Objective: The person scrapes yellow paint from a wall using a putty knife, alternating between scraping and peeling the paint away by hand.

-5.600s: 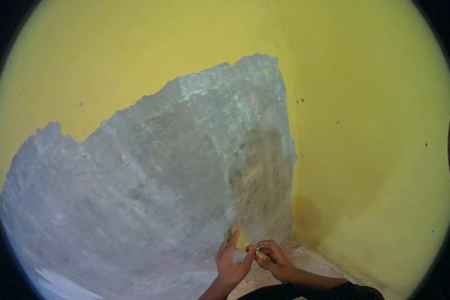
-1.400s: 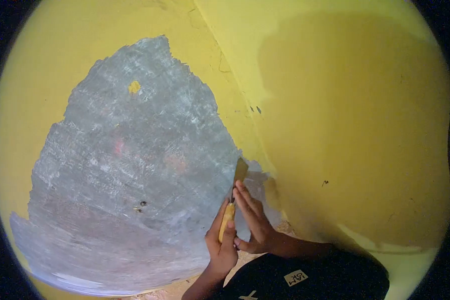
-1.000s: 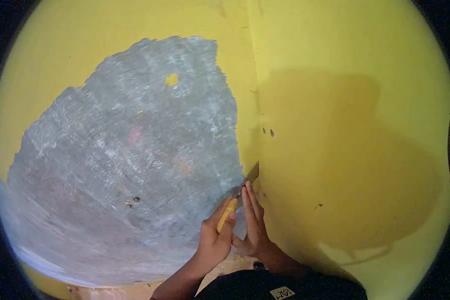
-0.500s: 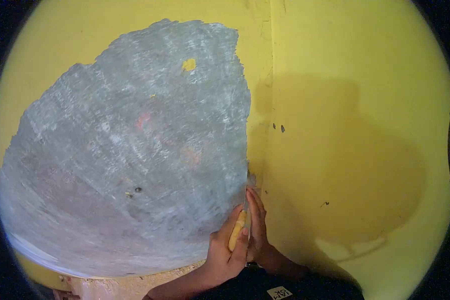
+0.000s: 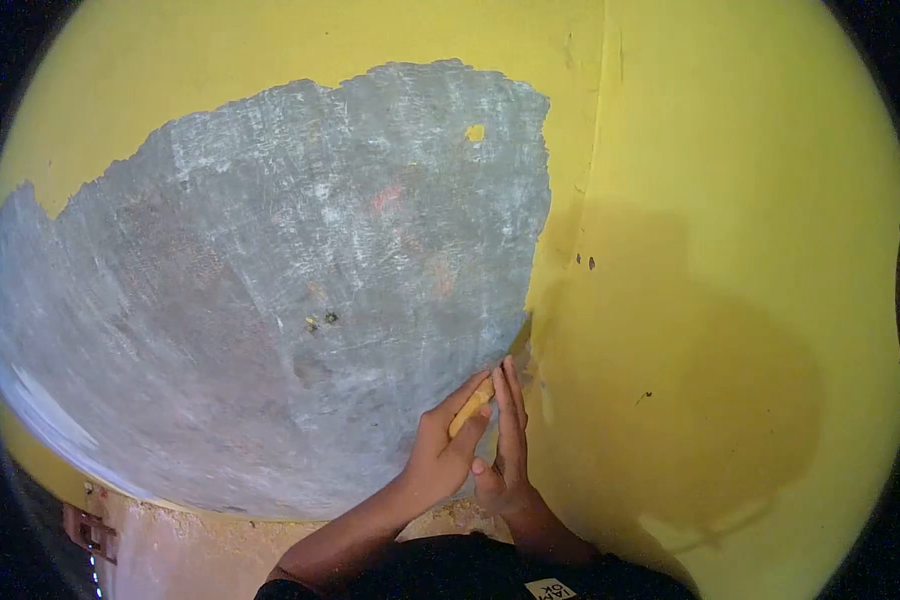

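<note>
My left hand is wrapped around the yellow handle of a scraper, which points up and to the right. Its blade is mostly hidden behind my fingers, near the edge where grey surface meets yellow paint. Beside it, my right hand has its fingers stretched straight and held together, resting along the front end of the scraper. In front of both hands is the wall's bare grey patch, with a ragged border of yellow paint.
A vertical corner line runs down the yellow wall to the right. Dark marks dot that side, under my shadow. Below the wall lies a dusty floor with crumbs, and a brown object at the lower left.
The view has shifted, so the grey patch sits further right and lower. The scraper leans more to the right, and my right hand's thumb now shows apart from its fingers.
</note>
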Motion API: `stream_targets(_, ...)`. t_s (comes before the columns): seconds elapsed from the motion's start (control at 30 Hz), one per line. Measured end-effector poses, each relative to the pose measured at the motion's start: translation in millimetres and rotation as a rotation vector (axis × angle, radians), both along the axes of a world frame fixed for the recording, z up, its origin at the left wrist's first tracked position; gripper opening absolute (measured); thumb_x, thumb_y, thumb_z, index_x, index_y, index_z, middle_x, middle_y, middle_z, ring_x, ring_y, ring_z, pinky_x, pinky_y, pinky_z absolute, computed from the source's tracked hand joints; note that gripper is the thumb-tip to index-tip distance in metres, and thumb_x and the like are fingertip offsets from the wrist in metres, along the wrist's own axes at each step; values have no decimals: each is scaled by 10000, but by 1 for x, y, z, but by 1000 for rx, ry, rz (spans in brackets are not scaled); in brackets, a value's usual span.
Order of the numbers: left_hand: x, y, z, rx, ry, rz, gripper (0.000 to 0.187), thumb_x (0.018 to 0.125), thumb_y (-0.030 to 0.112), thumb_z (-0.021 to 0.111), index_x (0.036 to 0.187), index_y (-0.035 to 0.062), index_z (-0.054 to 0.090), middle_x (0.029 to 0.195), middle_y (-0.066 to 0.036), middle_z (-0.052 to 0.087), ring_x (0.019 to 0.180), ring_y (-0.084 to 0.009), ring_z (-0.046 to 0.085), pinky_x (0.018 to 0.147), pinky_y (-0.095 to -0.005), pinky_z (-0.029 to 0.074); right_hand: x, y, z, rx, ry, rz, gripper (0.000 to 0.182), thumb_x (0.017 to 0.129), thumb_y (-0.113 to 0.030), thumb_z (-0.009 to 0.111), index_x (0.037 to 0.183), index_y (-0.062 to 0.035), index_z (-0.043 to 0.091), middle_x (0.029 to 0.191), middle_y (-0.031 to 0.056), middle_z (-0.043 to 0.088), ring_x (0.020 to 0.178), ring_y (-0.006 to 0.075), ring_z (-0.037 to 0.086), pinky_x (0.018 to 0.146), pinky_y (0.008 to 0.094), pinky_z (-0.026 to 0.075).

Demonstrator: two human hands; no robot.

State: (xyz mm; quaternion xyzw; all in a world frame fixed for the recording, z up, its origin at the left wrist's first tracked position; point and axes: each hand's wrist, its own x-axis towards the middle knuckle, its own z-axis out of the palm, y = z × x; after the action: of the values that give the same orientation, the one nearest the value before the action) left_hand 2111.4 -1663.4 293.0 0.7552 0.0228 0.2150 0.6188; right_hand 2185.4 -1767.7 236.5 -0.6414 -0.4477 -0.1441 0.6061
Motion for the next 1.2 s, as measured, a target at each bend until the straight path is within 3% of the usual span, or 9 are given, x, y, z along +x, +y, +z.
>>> stream_targets(0.47,17,-1,19,-151,126,44,424,1057,119,527,1432,-78,525,1270,-199,678,1153,-185,616,990,-303,475,19,-9,11,-142,-54,-23,1014,933,-600,495,1614,63,141,1678,319,123,1551,417,213,1156,543,204)
stream_targets(0.67,25,0,14,72,-74,-35,420,1057,121,527,1415,-97,528,1265,-226,674,1185,-210,607,1027,-335,466,21,-11,3,-120,-68,-85,1026,870,-487,605,1608,67,156,1680,319,113,1537,429,234,1138,558,248)
stream_targets(0.8,-10,7,25,-4,103,62,424,1054,115,533,1430,-81,530,1262,-176,678,988,-139,634,845,-277,517,3,-1,9,-192,-128,-17,1043,822,-406,676,1604,66,173,1676,319,127,1454,459,350,1111,561,290)
stream_targets(0.83,-13,10,28,-93,187,106,425,1054,114,534,1435,-74,531,1261,-156,678,906,-110,632,766,-252,523,-3,1,10,-223,-63,11,999,875,-481,615,1598,71,202,1667,319,159,1502,435,293,1140,523,259)
stream_targets(0.93,-6,20,14,-122,197,70,426,1057,117,533,1446,-57,533,1256,-116,675,777,-53,578,634,-212,481,-2,3,9,-220,-75,-36,976,896,-478,596,1599,71,199,1669,308,169,1492,432,309,1138,521,259)
stream_targets(1.07,24,13,7,-21,214,50,416,1052,109,538,1435,-52,545,1272,-156,676,916,-117,642,779,-250,526,17,-6,5,-238,-116,-147,1057,777,-348,720,1595,69,196,1665,313,177,1463,437,349,1116,550,284)
stream_targets(1.13,38,11,2,-7,59,-2,427,1043,98,549,1440,-57,531,1318,-211,657,1137,-194,637,968,-317,501,25,-10,8,-232,-88,-167,1057,761,-320,731,1595,61,206,1667,306,182,1498,427,310,1131,550,265)
stream_targets(1.17,37,10,4,-4,56,-5,427,1043,98,549,1440,-57,531,1318,-211,657,1137,-194,637,968,-317,501,25,-8,6,-229,-90,-170,1057,761,-320,731,1595,61,206,1667,306,182,1498,427,310,1131,550,265)
stream_targets(1.2,32,7,6,4,104,-10,442,1039,85,543,1449,-74,505,1347,-234,636,1224,-222,596,1040,-344,454,20,-5,-1,-185,-76,-190,1002,842,-465,614,1593,68,221,1660,306,204,1491,428,324,1137,539,265)
